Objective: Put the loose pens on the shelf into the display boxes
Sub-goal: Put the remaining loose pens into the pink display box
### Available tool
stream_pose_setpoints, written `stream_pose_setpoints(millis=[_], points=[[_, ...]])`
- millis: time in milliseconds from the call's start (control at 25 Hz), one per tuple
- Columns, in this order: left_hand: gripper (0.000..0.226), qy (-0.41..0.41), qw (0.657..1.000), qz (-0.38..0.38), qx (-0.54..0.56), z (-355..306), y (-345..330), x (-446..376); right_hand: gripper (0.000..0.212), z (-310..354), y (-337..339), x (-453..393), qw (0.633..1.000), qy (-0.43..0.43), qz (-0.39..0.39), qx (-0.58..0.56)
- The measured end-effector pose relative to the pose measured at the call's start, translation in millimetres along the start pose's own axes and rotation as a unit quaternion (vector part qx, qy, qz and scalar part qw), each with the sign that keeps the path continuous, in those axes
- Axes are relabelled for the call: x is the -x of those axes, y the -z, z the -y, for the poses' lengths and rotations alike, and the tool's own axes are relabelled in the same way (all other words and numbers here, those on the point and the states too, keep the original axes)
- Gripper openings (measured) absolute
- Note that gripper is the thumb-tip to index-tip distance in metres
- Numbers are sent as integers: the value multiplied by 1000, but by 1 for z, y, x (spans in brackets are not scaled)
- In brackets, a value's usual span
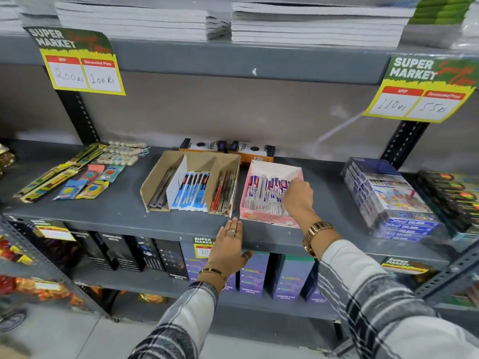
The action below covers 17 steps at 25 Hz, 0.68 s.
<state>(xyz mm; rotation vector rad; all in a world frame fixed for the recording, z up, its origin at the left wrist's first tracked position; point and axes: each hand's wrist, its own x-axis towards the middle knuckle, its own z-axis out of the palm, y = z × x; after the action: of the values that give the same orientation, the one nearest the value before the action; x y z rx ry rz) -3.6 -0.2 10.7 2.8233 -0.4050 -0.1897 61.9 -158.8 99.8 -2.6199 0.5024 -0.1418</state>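
A pink display box (274,167) holding several packaged pens (261,193) sits mid-shelf. My right hand (298,196) reaches into its right side with fingers curled down among the pens; whether it grips one is hidden. Left of it stands a brown cardboard display box (153,182) with three compartments: dark pens on the left, blue-packed pens (193,191) in the middle, red pens (224,194) on the right. My left hand (229,244) rests flat on the grey shelf's front edge (155,222), fingers apart, holding nothing.
Two dark pen cartons (228,147) lie behind the boxes. Erasers and pencil packs (77,174) lie at the left, stacked colour-set boxes (388,200) at the right. Notebooks (311,24) fill the shelf above, bottle boxes (254,273) the one below. Price signs (83,63) hang from the upper shelf.
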Motion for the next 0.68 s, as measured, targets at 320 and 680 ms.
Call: stream_pose_setpoints(millis=[320, 680], points=[[80, 6, 1000, 5, 19, -2, 3, 3, 27, -34, 10, 3, 994, -32, -43, -98], [68, 130, 934, -92, 320, -25, 26, -7, 39, -69, -2, 21, 956, -110, 71, -262]])
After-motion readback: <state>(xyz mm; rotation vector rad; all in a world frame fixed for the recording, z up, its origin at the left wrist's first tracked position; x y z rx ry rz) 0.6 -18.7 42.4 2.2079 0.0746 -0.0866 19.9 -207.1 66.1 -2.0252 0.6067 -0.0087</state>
